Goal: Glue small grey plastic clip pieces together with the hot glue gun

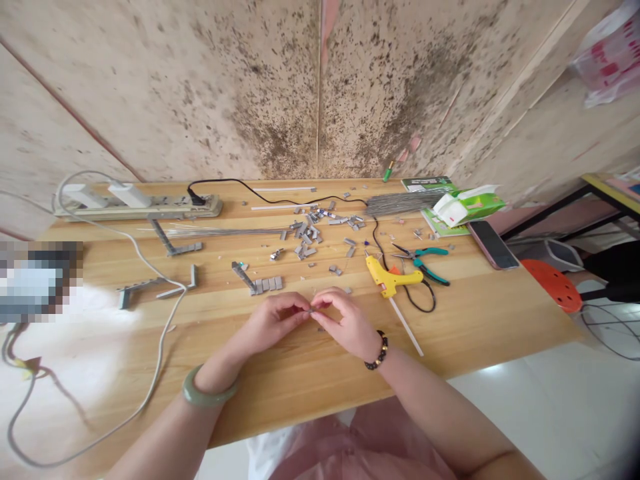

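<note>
My left hand [273, 322] and my right hand [346, 325] meet over the front middle of the wooden table. Both pinch a small grey piece [311, 309] between thumb and fingertips; most of it is hidden by the fingers. Just beyond my left hand lies an L-shaped assembly of grey pieces [260, 285]. Loose grey pieces [306, 233] are heaped farther back. To the right of my hands rests a yellow glue gun [395, 275] with a white glue stick [406, 328] by it. Pliers with teal handles [425, 257] lie beyond the gun.
A power strip [165, 205] runs along the back left, and a white cable [167, 313] loops down the left side. More grey assemblies [150, 285] lie left. Thin wires [400, 203], a tissue pack [473, 204] and a phone [493, 245] are at the back right.
</note>
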The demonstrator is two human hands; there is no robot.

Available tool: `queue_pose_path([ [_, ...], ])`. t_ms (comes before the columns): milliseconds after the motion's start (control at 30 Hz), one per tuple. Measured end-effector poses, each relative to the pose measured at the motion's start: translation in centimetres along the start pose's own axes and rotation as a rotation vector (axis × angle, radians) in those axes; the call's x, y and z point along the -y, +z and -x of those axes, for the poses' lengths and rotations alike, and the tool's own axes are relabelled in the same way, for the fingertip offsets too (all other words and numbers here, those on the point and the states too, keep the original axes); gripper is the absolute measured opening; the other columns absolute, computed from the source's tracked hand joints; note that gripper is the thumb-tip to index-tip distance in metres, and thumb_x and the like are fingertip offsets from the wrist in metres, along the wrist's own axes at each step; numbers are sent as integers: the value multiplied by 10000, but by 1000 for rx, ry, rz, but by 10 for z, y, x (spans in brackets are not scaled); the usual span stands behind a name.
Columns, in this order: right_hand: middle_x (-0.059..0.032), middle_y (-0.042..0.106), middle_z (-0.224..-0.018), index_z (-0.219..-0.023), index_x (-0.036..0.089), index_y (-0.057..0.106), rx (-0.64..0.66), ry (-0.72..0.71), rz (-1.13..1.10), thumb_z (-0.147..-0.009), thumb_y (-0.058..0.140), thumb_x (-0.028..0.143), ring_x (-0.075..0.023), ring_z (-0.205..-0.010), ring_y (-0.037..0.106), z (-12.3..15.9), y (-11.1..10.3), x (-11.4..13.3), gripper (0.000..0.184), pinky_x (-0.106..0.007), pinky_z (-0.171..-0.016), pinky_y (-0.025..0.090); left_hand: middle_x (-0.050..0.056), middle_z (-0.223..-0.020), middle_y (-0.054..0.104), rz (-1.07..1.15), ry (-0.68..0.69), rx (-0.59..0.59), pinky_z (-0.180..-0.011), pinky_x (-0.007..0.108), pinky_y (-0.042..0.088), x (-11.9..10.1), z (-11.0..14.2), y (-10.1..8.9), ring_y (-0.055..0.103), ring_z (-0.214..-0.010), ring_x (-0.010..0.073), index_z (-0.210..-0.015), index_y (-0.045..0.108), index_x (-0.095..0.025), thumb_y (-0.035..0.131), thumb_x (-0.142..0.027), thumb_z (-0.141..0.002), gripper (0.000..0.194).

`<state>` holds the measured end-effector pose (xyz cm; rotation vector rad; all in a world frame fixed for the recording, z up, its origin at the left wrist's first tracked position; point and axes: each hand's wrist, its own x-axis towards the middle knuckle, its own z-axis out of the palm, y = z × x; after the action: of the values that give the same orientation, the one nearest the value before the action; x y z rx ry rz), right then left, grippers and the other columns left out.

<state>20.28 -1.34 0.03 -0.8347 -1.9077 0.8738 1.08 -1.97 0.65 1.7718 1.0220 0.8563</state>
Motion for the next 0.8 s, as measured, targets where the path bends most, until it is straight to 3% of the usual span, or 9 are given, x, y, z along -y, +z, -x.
queue_pose_path([
  [800,-14,655,-828,-853,225,611,-26,19,-12,-848,623,198,-155,-806,620,-1,-3,5,30,-300,-772,509,40,-817,680,-59,-3,32,-713,239,493,-4,3,2,622,-751,140,-886,644,-166,520,-299,-905,182],
])
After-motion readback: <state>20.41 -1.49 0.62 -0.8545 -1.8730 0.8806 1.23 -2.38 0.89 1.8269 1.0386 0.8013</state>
